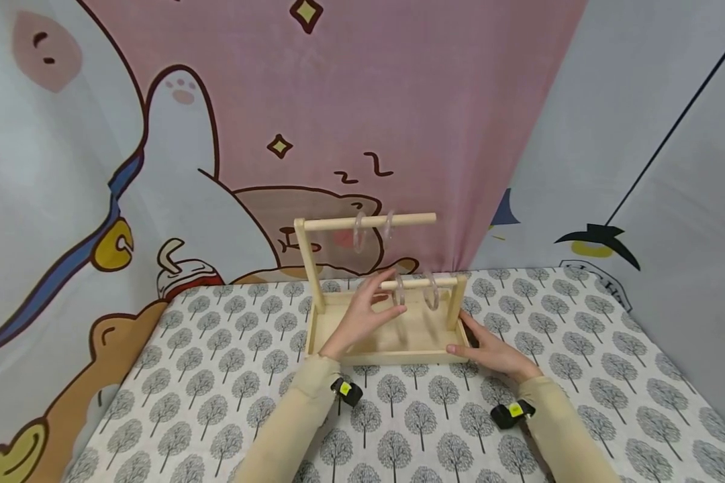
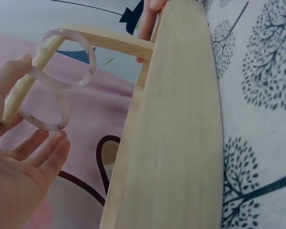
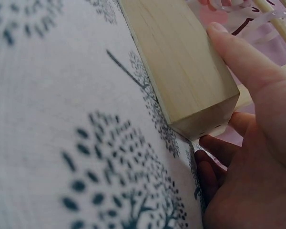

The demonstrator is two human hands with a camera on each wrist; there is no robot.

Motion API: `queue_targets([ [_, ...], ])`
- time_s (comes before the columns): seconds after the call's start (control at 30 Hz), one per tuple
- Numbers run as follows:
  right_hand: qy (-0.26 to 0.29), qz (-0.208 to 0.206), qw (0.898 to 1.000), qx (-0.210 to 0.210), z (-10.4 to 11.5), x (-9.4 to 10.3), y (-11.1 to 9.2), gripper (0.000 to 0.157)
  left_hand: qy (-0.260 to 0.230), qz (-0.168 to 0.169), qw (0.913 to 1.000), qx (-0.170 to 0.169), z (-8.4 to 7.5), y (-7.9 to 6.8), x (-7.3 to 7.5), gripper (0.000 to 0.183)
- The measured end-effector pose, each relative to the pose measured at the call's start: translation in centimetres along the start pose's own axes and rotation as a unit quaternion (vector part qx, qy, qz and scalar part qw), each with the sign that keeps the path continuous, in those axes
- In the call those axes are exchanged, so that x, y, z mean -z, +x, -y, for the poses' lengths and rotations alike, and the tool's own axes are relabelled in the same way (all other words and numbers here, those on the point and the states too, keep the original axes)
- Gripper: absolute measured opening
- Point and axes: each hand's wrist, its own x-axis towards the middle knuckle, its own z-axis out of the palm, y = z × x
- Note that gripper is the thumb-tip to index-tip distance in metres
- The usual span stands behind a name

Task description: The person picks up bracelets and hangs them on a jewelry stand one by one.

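My left hand pinches a clear pinkish bangle between thumb and fingers, at the free end of the lower bar of a pale wooden display stand. Farther along that bar, toward its post, hangs a second bangle. In the left wrist view both bangles overlap, the held one lying closer to my fingertips. My right hand grips the stand's front right corner, thumb on the front wall and fingers round the side; the right wrist view shows the thumb on the wooden wall.
Two more bangles, one nearer the post and one farther out, hang on the higher bar at the back. The stand sits on a tree-print cloth. A cartoon-print curtain rises behind the table.
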Motion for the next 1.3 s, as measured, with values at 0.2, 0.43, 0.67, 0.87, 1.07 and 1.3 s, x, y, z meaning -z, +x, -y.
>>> queue_targets([
  [0.2, -0.002, -0.001, 1.0, -0.004, 0.1, 0.1, -0.1, 0.095, 0.013, 0.0, 0.9998, 0.014, 0.2, 0.5, -0.1, 0.075],
  [0.43, 0.008, 0.002, 1.0, -0.014, 0.1, 0.0, -0.3, 0.096, 0.043, 0.005, 0.9991, -0.002, -0.1, 1.0, 0.0, 0.075],
  [0.67, 0.004, -0.002, 1.0, -0.006, -0.1, 0.0, -0.1, 0.095, 0.089, 0.016, 0.9958, -0.013, -0.5, 1.4, 0.0, 0.077],
  [0.87, 0.011, -0.002, 1.0, -0.006, 0.1, -0.1, -0.1, 0.093, 0.104, 0.022, 0.9944, -0.002, -0.8, 1.4, -0.1, 0.078],
  [1.07, 0.01, 0.0, 1.0, -0.007, 0.3, -0.1, -0.2, 0.095, 0.124, 0.026, 0.9919, -0.01, -0.9, 1.6, -0.2, 0.08],
  [1.3, 0.01, -0.001, 1.0, -0.004, 0.4, -0.1, -0.2, 0.094, 0.131, 0.031, 0.9908, -0.014, -1.0, 1.6, -0.1, 0.089],
])
